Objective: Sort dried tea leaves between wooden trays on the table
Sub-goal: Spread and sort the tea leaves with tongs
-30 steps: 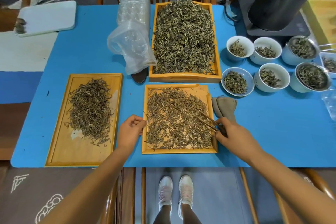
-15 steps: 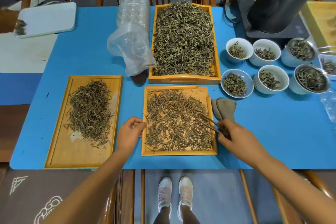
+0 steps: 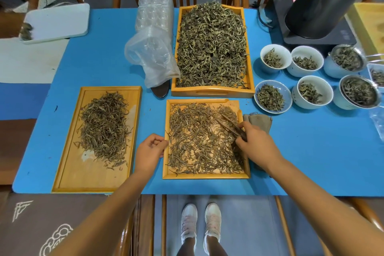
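A tea workshop: heaped leaf trays (image 3: 212, 91), sample cups (image 3: 275, 59), electric roaster (image 3: 324, 2).

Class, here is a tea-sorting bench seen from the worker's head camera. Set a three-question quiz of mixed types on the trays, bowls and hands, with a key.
1. True or false: the left hand holds the tweezers.
2. Multiple choice: which wooden tray holds the deepest heap of tea leaves? A. the far tray B. the left tray C. the middle tray
3. Fill in: the tweezer tips rest over the ____ tray.

Key
1. False; the right hand holds them, while the left hand rests at the middle tray's left edge.
2. A
3. middle
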{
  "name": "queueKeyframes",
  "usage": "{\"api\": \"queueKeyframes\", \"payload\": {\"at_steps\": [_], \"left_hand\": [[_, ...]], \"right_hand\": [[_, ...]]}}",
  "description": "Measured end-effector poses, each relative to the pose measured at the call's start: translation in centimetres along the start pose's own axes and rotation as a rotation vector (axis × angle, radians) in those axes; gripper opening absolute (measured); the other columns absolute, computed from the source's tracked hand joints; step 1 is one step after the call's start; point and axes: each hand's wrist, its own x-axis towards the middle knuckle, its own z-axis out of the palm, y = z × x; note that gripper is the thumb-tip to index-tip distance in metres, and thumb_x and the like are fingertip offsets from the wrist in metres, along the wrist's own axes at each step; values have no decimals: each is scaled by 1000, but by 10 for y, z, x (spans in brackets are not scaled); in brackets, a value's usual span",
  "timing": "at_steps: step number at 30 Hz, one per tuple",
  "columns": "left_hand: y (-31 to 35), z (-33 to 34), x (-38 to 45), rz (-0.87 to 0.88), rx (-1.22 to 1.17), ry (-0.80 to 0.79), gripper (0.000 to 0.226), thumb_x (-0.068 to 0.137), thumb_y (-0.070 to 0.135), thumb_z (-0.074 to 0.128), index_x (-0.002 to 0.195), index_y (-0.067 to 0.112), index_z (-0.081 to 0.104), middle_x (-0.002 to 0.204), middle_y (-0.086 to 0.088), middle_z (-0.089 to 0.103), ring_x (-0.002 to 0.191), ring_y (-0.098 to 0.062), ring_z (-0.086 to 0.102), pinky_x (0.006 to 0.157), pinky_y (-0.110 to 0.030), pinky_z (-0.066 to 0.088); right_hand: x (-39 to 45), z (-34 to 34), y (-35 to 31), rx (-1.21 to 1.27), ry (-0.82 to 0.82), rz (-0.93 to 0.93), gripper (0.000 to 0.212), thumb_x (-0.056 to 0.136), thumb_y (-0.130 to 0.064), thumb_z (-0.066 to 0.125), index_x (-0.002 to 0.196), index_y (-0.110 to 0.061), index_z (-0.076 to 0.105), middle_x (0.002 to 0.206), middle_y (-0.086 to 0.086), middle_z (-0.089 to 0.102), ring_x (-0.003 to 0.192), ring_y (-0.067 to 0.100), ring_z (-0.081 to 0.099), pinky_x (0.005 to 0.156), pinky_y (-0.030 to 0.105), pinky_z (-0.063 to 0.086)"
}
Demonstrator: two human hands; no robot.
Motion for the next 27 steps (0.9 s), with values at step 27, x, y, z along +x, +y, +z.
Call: {"api": "queueKeyframes", "payload": {"at_steps": [27], "left_hand": [[0, 0, -1, 5, 4, 1, 15, 87, 9, 62, 73, 11, 56, 67, -8, 50, 63, -16, 48, 58, -20, 46]], "right_hand": [[11, 11, -19, 79, 30, -28, 31, 90, -23, 49, 119, -13, 47, 97, 10, 61, 85, 30, 60, 61, 30, 35]]}}
